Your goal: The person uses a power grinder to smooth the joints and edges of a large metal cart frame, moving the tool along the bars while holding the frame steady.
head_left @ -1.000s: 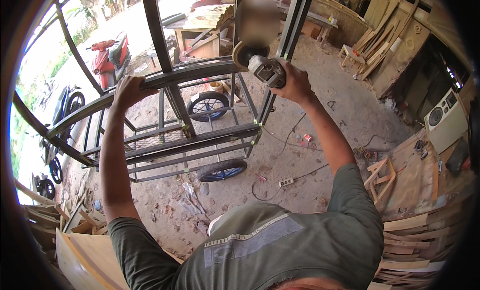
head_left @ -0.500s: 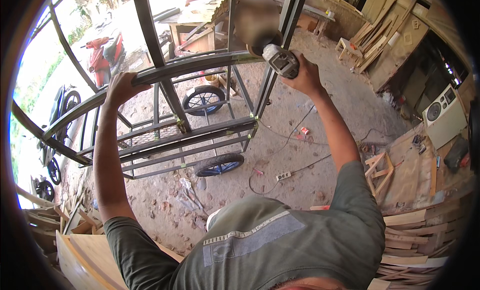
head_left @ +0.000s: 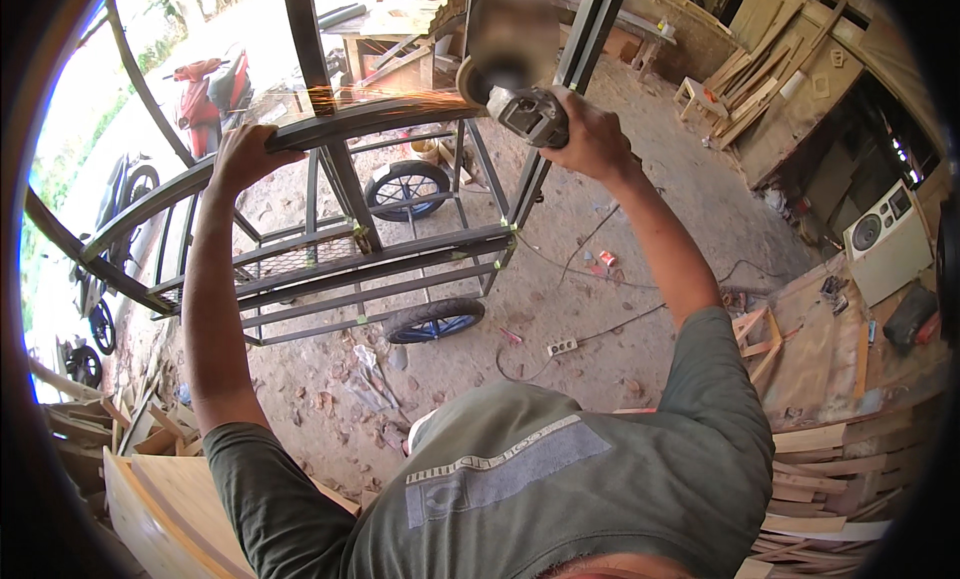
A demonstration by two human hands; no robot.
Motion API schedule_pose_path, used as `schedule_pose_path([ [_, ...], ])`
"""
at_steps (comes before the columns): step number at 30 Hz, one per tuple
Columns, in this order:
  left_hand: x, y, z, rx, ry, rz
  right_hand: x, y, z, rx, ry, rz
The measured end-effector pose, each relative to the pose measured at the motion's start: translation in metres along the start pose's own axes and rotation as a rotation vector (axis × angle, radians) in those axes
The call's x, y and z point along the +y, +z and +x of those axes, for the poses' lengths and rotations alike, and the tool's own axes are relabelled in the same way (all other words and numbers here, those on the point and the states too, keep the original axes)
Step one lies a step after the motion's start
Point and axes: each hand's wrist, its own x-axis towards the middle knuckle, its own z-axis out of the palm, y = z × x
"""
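Observation:
My right hand [head_left: 592, 137] is wrapped round an angle grinder [head_left: 532, 117]. The round disc [head_left: 474, 82] of the grinder meets the curved dark steel rail of a metal cart frame [head_left: 400, 119], and orange sparks [head_left: 375, 97] stream left along that rail. With fingers curled over the same rail, my left hand [head_left: 246, 159] grips it further left. Below the rail, the frame carries a wire mesh panel [head_left: 310, 251] and stands by two spoked wheels with black tyres, a far one [head_left: 408, 191] and a near one [head_left: 434, 321]. A blurred patch hides what lies just beyond the disc.
A power strip [head_left: 562, 347] and cables lie on the dirt floor at centre right. Wood strips [head_left: 830, 479] are piled at lower right, with a loudspeaker box [head_left: 886, 234] above them. A curved wooden panel [head_left: 170, 509] lies lower left. A red motorbike [head_left: 212, 104] stands far left.
The grinder in my right hand has moved left along the rail, and sparks now fly from its disc. My left hand keeps its hold. The view has shifted slightly.

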Motion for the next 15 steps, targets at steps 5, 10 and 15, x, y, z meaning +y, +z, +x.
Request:
schedule_pose_path([
  [5,0.001,0.001,0.003,-0.030,-0.006,-0.033,0.033,-0.013,-0.023,-0.007,0.064,0.006],
  [10,-0.007,0.004,0.005,-0.024,0.023,-0.041,0.062,-0.031,-0.045,-0.015,0.120,-0.047],
  [15,0.000,-0.001,0.000,-0.042,0.009,-0.087,0.062,-0.033,-0.076,0.043,0.213,-0.034],
])
